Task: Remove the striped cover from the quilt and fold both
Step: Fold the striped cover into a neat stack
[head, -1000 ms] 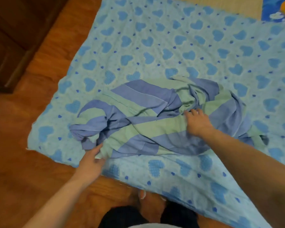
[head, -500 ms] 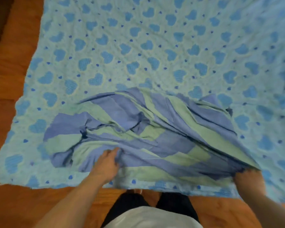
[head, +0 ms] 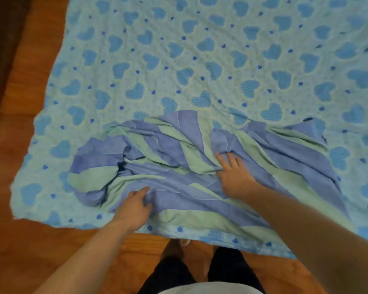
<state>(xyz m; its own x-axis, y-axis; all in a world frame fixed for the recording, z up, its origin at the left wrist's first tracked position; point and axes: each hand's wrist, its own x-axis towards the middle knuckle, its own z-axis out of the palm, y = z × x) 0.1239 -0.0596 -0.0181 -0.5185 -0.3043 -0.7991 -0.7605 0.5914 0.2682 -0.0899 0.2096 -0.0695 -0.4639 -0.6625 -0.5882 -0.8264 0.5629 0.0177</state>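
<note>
The left hand [head: 134,205] grasps the rumpled striped cover [head: 179,153] at 7 o'clock on the heart-print quilt [head: 200,49], while the right hand [head: 235,175], fingers straight, presses it at 5 o'clock.

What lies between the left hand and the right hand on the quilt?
In the head view, only rumpled folds of the striped cover lie between the left hand and the right hand; both hands rest on it, over the heart-patterned quilt.

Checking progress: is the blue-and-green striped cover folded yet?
No, the blue-and-green striped cover lies crumpled and wrinkled on the spread heart-patterned quilt, with no neat folds; left hand and right hand rest on it.
</note>
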